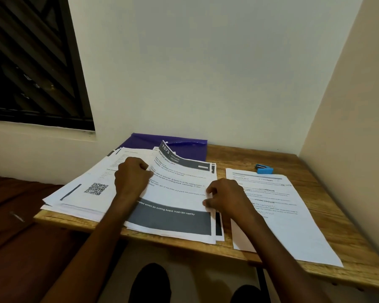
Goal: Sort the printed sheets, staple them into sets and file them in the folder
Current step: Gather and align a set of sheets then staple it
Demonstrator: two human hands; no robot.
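A printed sheet (179,193) headed "1573 Kitchen" lies on top of the middle pile, its far end curling upward. My left hand (132,178) grips its left edge with closed fingers. My right hand (225,196) pinches its right edge. A fanned pile of sheets (79,193), one with a QR code, spreads out to the left. A separate sheet set (278,206) lies to the right. The purple folder (190,147) rests at the back against the wall, partly covered by papers. A small blue stapler (264,169) sits at the back right.
The wooden table (328,180) fills a corner, with walls behind and to the right. A dark window is at the upper left. A brown surface (20,226) lies left of the table. My knees show below the front edge.
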